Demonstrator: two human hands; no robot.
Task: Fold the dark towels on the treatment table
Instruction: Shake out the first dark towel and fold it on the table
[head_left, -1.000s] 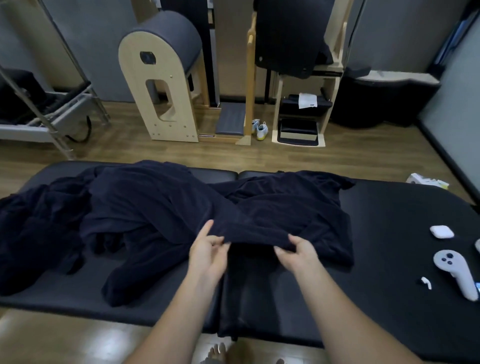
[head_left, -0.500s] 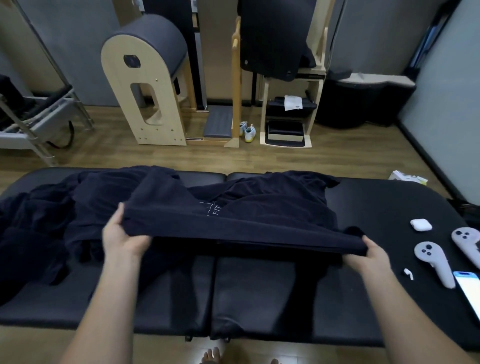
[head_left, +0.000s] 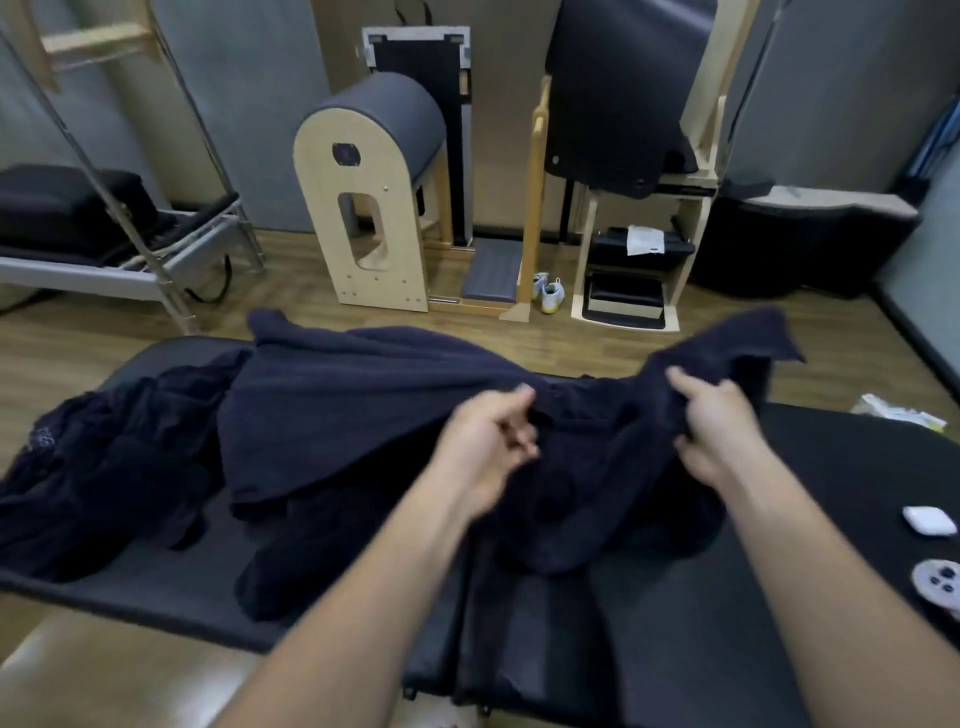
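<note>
A dark navy towel is lifted off the black treatment table and sags between its raised ends. My left hand grips the towel near its middle, fingers curled into the cloth. My right hand pinches a raised fold of the same towel further right, and that end flares up behind the hand. More dark towels lie crumpled in a heap at the table's left end. The hands are blurred with motion.
On the table's right end lie a white earbud case and a grey controller. Beyond the table stand a wooden ladder barrel, a wooden chair frame, white shoes and a metal-framed bed.
My hands have come together from the towel's stretched ends to its middle and right part. The towel has risen and bunched, and the view has tilted left.
</note>
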